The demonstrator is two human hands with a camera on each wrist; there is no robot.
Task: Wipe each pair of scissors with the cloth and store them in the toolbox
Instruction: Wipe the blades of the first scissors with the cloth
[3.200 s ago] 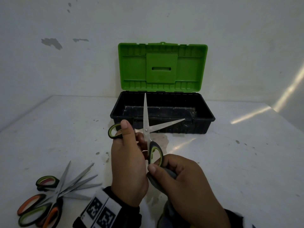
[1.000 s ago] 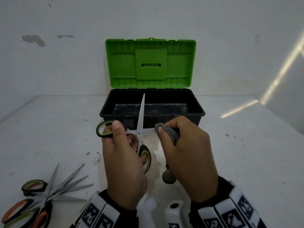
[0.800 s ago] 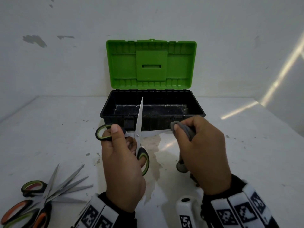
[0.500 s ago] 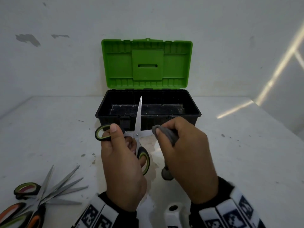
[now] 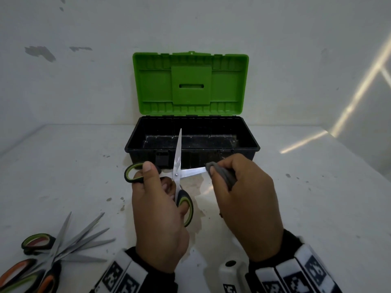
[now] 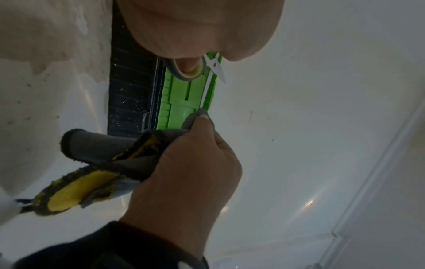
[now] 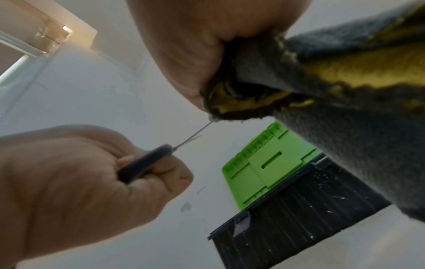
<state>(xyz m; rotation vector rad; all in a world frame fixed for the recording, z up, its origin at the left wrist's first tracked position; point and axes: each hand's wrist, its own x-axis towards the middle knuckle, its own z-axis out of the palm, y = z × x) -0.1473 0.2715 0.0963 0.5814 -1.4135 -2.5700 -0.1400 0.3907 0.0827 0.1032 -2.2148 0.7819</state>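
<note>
Several spare scissors (image 5: 48, 248) lie fanned at our desk's (image 5: 63, 166) left edge. Our left hand (image 5: 158, 218) grips the open scissors (image 5: 177, 176) by their rubbery loops, the safest hold on stiff, slick steel; our right hand (image 5: 245, 199) pinches the soft cloth (image 5: 222, 176) around one blade before the empty toolbox (image 5: 243, 149).

No words, brand names or numbers can be read anywhere in these views. The only signs are black-and-white square code patterns printed on the white wristbands (image 5: 296, 275) at about 5 and 7 o'clock in the head view, and they spell out nothing legible. The toolbox lid (image 5: 190, 83) at 12 o'clock bears only moulded ribs and a slot, with no lettering that can be made out.
</note>
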